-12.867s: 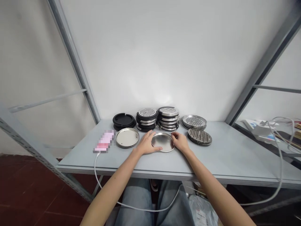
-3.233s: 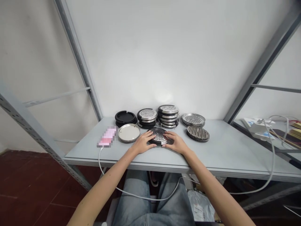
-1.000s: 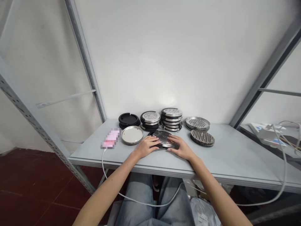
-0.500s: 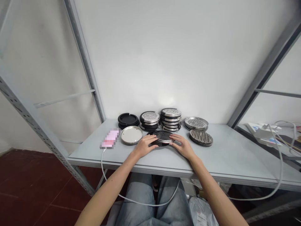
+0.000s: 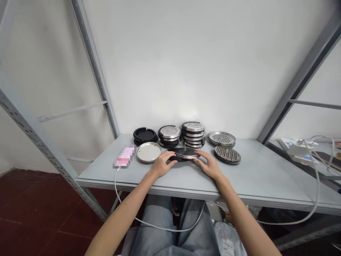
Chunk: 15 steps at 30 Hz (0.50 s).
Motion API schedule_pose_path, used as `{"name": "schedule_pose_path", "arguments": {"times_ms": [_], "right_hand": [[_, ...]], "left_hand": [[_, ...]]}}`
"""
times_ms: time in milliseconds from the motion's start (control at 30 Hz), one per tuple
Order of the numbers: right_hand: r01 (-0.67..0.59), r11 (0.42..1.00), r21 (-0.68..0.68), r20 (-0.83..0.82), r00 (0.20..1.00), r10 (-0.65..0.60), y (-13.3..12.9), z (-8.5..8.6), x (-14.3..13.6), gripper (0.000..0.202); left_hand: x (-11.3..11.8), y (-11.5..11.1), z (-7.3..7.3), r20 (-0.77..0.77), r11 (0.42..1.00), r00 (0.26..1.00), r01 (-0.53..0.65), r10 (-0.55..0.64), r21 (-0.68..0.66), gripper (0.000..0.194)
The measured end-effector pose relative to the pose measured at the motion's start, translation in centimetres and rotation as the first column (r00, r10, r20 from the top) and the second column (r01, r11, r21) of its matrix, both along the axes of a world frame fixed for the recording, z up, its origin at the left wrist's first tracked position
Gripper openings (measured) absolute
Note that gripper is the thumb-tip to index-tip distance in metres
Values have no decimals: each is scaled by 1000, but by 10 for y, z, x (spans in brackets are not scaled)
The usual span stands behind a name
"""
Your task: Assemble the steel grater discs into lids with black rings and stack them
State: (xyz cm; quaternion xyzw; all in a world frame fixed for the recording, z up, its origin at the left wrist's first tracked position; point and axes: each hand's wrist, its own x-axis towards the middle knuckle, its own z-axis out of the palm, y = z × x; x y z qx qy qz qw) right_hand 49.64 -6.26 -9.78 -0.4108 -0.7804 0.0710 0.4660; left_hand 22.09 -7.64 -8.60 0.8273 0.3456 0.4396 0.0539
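Note:
A round disc with a dark perforated face, a silver rim and a black base (image 5: 185, 153) is between my two hands. My left hand (image 5: 163, 163) grips its left edge, and my right hand (image 5: 209, 164) has hold of the silver rim on the right. Behind the disc stand two stacks of black-and-silver perforated discs, a shorter one (image 5: 169, 133) and a taller one (image 5: 193, 128). Plain silver lids (image 5: 149, 152) lie to the left of my left hand. Dark slotted plates (image 5: 228, 155) are to the right of my right hand.
Black rings (image 5: 144, 135) are stacked at the back left, silver perforated plates (image 5: 222, 138) at the back right. A pixelated pink phone-like object (image 5: 125, 156) with a white cable lies on the grey table (image 5: 266, 170). Metal posts flank the table; papers and cables lie far right.
The disc between my hands looks slightly raised and tilted now. My right hand has shifted a little to the right, along the silver rim.

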Motion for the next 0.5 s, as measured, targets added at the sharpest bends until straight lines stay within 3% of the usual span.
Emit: {"name": "schedule_pose_path", "arguments": {"times_ms": [200, 500], "right_hand": [[12, 1000, 13, 81, 997, -13, -3, 2, -1, 39], [-5, 998, 56, 214, 977, -7, -4, 1, -7, 45]], "left_hand": [[-1, -4, 4, -22, 997, 1000, -11, 9, -82, 38], [0, 0, 0, -136, 999, 990, 50, -50, 0, 27]]}}
